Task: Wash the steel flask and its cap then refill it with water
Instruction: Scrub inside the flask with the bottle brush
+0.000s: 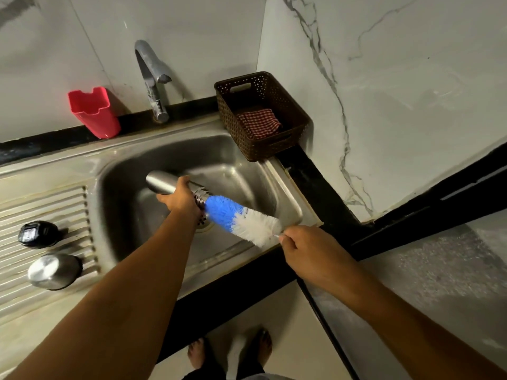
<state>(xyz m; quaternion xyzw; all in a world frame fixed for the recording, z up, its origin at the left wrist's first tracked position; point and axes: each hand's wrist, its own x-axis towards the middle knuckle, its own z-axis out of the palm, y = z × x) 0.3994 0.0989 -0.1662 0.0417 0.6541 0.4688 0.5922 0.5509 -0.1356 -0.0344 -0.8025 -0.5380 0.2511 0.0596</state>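
Observation:
My left hand [179, 197] grips the steel flask [162, 182] near its threaded neck and holds it on its side over the sink [153, 157]. A blue and white bottle brush [242, 219] pokes its blue tip into the flask's mouth. My right hand [307, 246] pinches the brush by its handle just behind the white bristles. On the ribbed drainboard at the left stand a steel cap [53, 271] and a black inner cap [38, 233].
The tap [152, 75] stands behind the sink, with no water visibly running. A red plastic holder [94, 112] sits at the back left. A brown basket [263, 116] holding a checked cloth stands at the back right. A dark counter edge runs to the right.

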